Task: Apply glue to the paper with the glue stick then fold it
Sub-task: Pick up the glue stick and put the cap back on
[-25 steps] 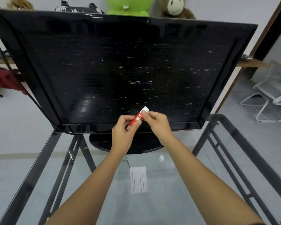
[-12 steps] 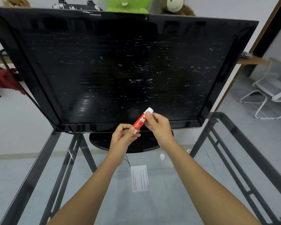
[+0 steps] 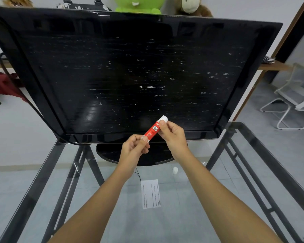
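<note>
A red glue stick [image 3: 153, 129] with white lettering is held tilted in the air in front of the screen's lower edge. My left hand [image 3: 134, 150] pinches its lower end. My right hand [image 3: 172, 135] grips the upper part, just below the white tip [image 3: 163, 118]. A small white paper [image 3: 151, 193] with printed lines lies flat on the glass table [image 3: 218, 199], below and between my forearms. A small white cap [image 3: 175, 170] stands on the glass just beyond the paper, to its right.
A large black flat screen [image 3: 130, 76] on an oval stand [image 3: 112, 155] fills the back of the table. A thin black cable [image 3: 138, 173] runs from the stand toward the paper. A white chair [image 3: 291, 102] stands at the right.
The glue stick has risen slightly and shows more of its red body. My right hand has slid up toward the white tip. Paper and cap lie unmoved.
</note>
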`<state>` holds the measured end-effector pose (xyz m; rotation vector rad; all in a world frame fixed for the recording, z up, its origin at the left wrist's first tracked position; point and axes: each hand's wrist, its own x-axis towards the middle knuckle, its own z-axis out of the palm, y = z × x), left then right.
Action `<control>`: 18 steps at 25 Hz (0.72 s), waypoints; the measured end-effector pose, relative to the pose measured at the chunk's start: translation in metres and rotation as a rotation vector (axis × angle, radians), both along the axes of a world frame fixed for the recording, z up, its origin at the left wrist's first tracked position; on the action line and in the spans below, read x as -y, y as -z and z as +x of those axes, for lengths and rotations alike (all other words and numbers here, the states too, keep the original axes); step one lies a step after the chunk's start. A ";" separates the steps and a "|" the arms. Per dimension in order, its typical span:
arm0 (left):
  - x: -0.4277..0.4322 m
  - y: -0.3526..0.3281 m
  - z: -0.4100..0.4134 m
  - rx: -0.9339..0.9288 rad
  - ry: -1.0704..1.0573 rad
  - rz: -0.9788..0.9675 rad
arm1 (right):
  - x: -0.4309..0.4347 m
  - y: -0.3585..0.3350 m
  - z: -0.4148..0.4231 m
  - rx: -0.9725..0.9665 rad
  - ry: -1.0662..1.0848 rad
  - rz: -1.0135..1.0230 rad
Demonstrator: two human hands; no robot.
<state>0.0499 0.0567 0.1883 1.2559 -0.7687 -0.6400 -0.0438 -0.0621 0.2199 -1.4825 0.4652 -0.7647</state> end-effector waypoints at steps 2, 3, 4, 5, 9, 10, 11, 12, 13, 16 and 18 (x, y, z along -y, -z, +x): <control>0.001 -0.001 -0.002 -0.039 0.008 0.021 | 0.001 0.000 -0.001 0.003 0.000 -0.012; 0.000 -0.002 -0.003 -0.070 0.008 0.022 | 0.002 0.000 0.000 0.001 0.001 -0.023; 0.000 -0.003 -0.004 -0.099 0.008 0.023 | 0.002 -0.001 0.000 -0.001 0.004 -0.034; 0.001 -0.005 -0.005 -0.130 0.008 0.028 | 0.002 -0.001 0.000 -0.001 0.008 -0.043; 0.007 -0.016 -0.008 -0.463 0.012 0.135 | 0.002 0.002 0.000 -0.001 -0.001 -0.063; 0.006 -0.019 -0.006 -0.627 0.074 0.193 | 0.001 0.004 0.000 -0.007 -0.012 -0.077; 0.005 -0.023 -0.004 -0.778 0.163 0.259 | 0.001 0.005 0.000 -0.016 -0.023 -0.089; 0.002 -0.026 -0.003 -0.883 0.224 0.310 | 0.001 0.006 -0.001 -0.023 -0.033 -0.094; 0.001 -0.028 -0.003 -0.930 0.233 0.345 | 0.001 0.008 -0.001 -0.029 -0.037 -0.092; 0.001 -0.022 -0.007 -0.586 0.046 0.310 | 0.000 0.010 -0.004 -0.016 -0.009 -0.048; -0.001 -0.014 -0.013 -0.129 -0.086 0.197 | 0.000 0.011 -0.006 -0.001 0.003 -0.019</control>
